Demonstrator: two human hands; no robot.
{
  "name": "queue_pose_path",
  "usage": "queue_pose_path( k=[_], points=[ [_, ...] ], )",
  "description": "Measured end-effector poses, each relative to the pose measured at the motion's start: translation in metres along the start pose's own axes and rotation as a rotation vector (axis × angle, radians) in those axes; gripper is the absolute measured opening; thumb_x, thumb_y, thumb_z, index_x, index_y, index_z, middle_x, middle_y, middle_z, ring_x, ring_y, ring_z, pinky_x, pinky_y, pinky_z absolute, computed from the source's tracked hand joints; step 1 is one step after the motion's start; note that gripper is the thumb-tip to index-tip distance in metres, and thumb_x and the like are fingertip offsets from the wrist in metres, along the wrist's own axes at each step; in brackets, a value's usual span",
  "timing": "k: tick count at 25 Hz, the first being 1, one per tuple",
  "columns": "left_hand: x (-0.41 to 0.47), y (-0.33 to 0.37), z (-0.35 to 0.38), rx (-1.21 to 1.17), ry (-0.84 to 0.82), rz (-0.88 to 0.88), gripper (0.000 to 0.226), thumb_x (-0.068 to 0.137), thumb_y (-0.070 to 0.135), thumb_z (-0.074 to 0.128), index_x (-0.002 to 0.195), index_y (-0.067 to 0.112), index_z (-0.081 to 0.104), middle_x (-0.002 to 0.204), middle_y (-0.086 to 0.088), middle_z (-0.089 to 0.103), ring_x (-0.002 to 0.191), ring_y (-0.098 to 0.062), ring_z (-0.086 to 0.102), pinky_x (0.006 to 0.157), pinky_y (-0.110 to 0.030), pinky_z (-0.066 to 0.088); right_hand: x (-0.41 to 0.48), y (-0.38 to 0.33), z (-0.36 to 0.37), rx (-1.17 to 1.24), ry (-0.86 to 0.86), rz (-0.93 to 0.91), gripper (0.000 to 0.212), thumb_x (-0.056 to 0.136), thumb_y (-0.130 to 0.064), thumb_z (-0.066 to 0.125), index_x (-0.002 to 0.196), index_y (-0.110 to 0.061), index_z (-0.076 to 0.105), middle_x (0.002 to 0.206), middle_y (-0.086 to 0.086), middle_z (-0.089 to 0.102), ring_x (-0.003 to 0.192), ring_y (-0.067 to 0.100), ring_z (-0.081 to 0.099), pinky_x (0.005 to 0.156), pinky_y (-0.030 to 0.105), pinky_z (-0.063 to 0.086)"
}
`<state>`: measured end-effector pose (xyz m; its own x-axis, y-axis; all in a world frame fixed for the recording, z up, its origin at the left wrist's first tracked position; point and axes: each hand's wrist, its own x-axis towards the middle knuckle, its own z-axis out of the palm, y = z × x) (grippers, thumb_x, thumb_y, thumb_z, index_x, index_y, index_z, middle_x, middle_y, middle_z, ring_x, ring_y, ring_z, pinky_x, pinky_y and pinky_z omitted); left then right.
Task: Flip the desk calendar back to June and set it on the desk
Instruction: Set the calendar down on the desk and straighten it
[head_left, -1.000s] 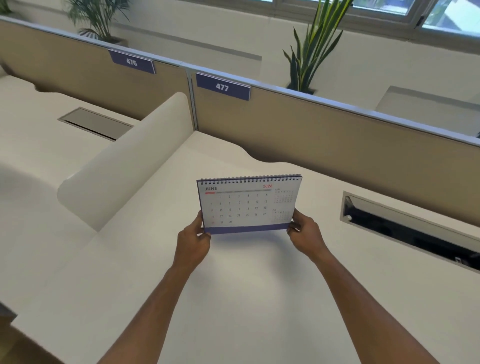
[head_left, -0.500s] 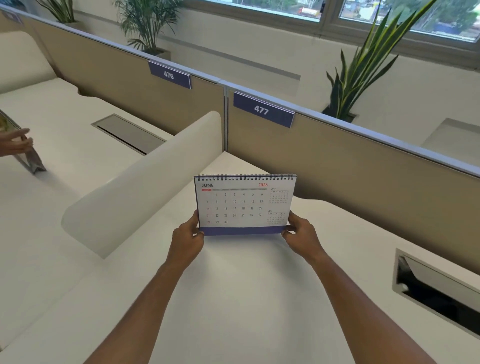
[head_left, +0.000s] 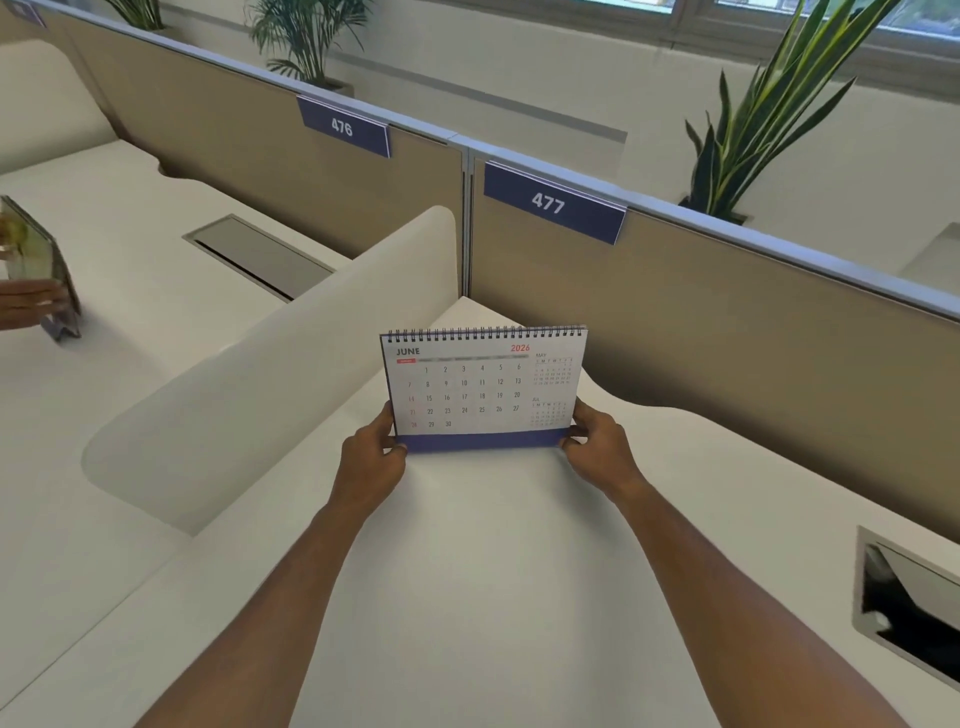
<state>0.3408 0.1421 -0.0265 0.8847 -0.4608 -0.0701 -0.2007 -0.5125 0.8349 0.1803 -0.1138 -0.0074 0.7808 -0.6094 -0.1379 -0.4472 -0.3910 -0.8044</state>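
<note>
Cardboard-stiff, light calendar (head_left: 483, 387) shows June; left hand (head_left: 371, 457) and right hand (head_left: 597, 441) pinch its bottom corners just above counter (head_left: 493, 571).

View swung left and down: 477 sign (head_left: 553, 202) now above-right of calendar (head_left: 485, 387), 476 sign (head_left: 343, 126) nearer centre. Right cable slot (head_left: 906, 603) pushed to near-right edge. Second person's hand (head_left: 28, 301) and another calendar (head_left: 39, 265) further into frame at far left.
</note>
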Motion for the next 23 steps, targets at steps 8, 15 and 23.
queue_pose_path(
  k=[8,15,23],
  points=[
    [0.020,-0.012,-0.004,0.073,-0.022,0.027,0.080,0.089,-0.014,0.048,0.160,0.020,0.038,0.138,-0.007,0.069,0.094,-0.018,0.067,0.081,-0.015,0.044,0.018,0.000,0.013,-0.010,-0.009,0.001,0.069,0.088,0.009,0.051,0.151,-0.018,0.049,0.136,0.008,0.068,0.110,0.029,0.068,0.089,0.028,0.052],
    [0.039,-0.014,-0.007,0.080,-0.049,0.044,0.086,0.086,-0.013,0.049,0.161,0.028,0.035,0.130,0.009,0.066,0.095,-0.017,0.067,0.084,-0.017,0.044,0.036,-0.006,0.018,-0.042,-0.017,-0.014,0.073,0.086,0.013,0.047,0.152,-0.019,0.047,0.136,0.011,0.068,0.116,0.033,0.066,0.091,0.029,0.050],
    [0.023,-0.021,0.003,-0.078,0.063,-0.023,0.076,0.089,-0.008,0.055,0.156,0.027,0.047,0.133,0.003,0.074,0.103,-0.009,0.068,0.076,0.002,0.044,0.014,0.001,0.029,0.174,0.071,0.010,0.079,0.083,0.017,0.047,0.155,-0.015,0.042,0.139,-0.002,0.062,0.126,0.019,0.062,0.108,0.029,0.047]
  ],
)
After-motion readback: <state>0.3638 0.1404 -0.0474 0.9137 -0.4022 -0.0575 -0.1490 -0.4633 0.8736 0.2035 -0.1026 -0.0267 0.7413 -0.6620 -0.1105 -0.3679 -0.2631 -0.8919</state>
